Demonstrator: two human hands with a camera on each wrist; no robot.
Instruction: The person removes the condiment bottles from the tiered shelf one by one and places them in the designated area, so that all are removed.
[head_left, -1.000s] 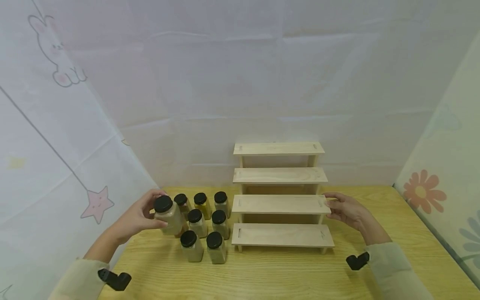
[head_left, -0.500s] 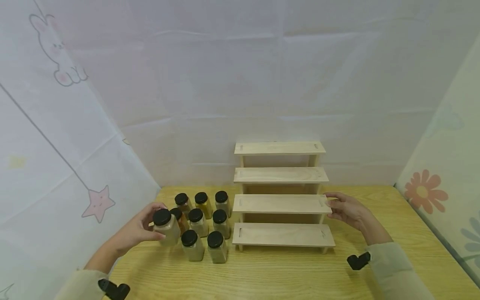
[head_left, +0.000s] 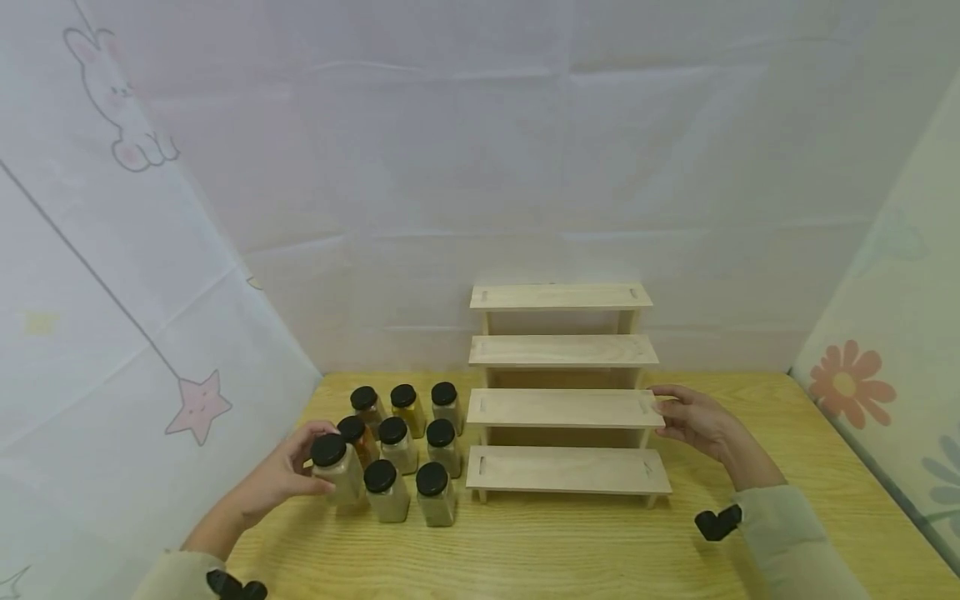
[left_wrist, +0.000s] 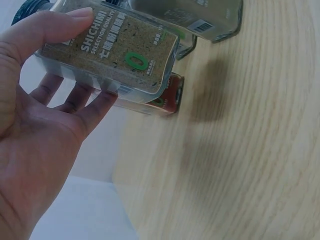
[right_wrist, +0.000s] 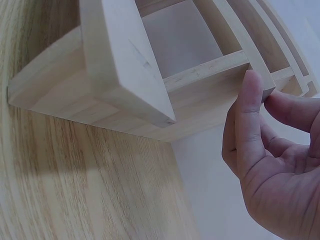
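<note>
My left hand [head_left: 281, 477] grips a square spice jar [head_left: 342, 478] with a black lid, thumb on one side and fingers on the other. Its label reads SHICHIMI in the left wrist view, where brown flecked powder fills the jar [left_wrist: 120, 52]. Whether its base touches the table cannot be told. At the right, my right hand [head_left: 693, 422] pinches the right end of a board on a four-step wooden rack [head_left: 561, 468]. Thumb and fingertips meet at that board's corner in the right wrist view, and the rack's boards hold nothing.
Several black-lidded spice jars [head_left: 395, 450] stand close together left of the rack, including a red-orange one [head_left: 362, 440] just behind the held jar. Everything stands on a wood-grain table [head_left: 525, 550]. White printed cloth [head_left: 555, 167] hangs behind and at both sides.
The left hand has lowered the held jar toward the front-left of the group, uncovering the red-orange jar behind it. The right hand and rack have stayed in place.
</note>
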